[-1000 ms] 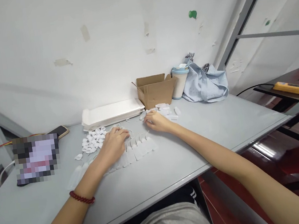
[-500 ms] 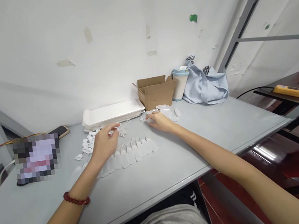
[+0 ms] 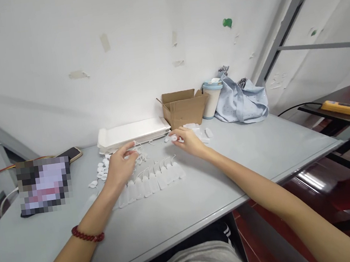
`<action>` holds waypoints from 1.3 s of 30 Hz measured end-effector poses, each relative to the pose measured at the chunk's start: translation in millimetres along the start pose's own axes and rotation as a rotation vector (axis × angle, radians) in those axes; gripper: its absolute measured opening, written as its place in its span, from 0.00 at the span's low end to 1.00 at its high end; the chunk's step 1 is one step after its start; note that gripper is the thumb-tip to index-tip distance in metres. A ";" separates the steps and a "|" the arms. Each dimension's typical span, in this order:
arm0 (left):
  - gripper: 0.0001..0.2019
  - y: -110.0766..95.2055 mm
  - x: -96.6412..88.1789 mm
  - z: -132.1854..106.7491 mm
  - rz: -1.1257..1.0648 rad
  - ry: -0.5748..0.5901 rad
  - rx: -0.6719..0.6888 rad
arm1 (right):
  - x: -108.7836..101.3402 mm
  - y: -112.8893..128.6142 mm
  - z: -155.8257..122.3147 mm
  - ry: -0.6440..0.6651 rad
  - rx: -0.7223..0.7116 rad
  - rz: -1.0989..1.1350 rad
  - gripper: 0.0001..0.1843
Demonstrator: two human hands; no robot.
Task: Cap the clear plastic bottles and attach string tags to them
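Observation:
My left hand [image 3: 118,168] curls its thumb and index finger around a small whitish bit at the fingertips, too small to make out, beside a little heap of thin white loops [image 3: 144,156]. To the right, my right hand [image 3: 191,143] pinches a small translucent white plastic piece [image 3: 174,138] just above the table. Between my hands and the table's front edge lies a slanting row of flat translucent plastic tags [image 3: 151,183], each topped by a thin loop. White petal-shaped caps [image 3: 103,170] are piled left of my left hand, partly hidden by it.
White flat boxes [image 3: 133,132] lie along the wall, next to an open cardboard box [image 3: 187,111]. Clear plastic pieces [image 3: 206,133] lie before it. A lidded cup [image 3: 212,100], a light blue cloth bag [image 3: 242,103] and a phone [image 3: 71,154] are also on the table [image 3: 185,211].
My right hand has lifted slightly, and a translucent plastic piece now shows at its fingertips. My left hand has shifted a little to the left, its fingertips closer together.

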State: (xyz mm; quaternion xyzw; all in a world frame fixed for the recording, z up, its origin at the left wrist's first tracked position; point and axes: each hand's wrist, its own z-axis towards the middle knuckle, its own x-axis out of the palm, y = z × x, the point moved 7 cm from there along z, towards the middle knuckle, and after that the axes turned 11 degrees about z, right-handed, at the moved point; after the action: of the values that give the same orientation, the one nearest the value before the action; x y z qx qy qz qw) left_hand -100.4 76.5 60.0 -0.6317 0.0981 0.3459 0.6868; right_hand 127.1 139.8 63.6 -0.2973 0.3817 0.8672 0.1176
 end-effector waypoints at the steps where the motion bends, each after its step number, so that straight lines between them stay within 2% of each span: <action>1: 0.26 0.0 1.1 0.0 0.005 0.008 0.008 | 0.2 2.7 -0.2 0.000 -0.025 -0.003 0.09; 3: 0.23 -3.6 0.3 -1.6 -0.007 -0.014 0.040 | 0.9 10.6 -1.7 -0.004 -0.096 -0.016 0.05; 8: 0.13 -22.7 -5.1 -14.2 -0.052 -0.099 0.136 | 9.7 45.5 -13.1 0.044 -0.315 -0.075 0.12; 11: 0.11 -32.9 -3.4 -22.5 -0.123 -0.102 0.208 | 20.7 62.9 -21.4 0.134 -0.346 -0.079 0.14; 15: 0.14 -41.5 -1.0 -30.9 -0.231 -0.090 0.288 | 27.9 72.3 -27.4 0.172 -0.306 -0.057 0.16; 20: 0.07 -49.5 -1.5 -38.1 -0.145 -0.089 0.373 | 26.1 71.3 -26.8 0.161 -0.244 -0.027 0.17; 30: 0.06 -57.5 0.7 -45.8 -0.082 -0.107 0.550 | 25.9 69.7 -25.5 0.169 -0.202 -0.048 0.15; 35: 0.08 -62.4 5.7 -49.1 -0.086 -0.049 0.584 | 25.1 71.7 -25.8 0.157 -0.187 -0.031 0.18; 39: 0.08 -64.0 5.0 -49.5 -0.088 -0.056 0.564 | 22.5 72.5 -25.5 0.143 -0.171 -0.003 0.18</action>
State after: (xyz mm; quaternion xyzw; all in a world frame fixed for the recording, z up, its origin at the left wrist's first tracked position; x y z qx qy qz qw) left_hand -43.4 34.3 99.3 -0.4096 0.1437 0.2921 0.8522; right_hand 88.8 71.2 79.4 -0.3680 0.3134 0.8730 0.0655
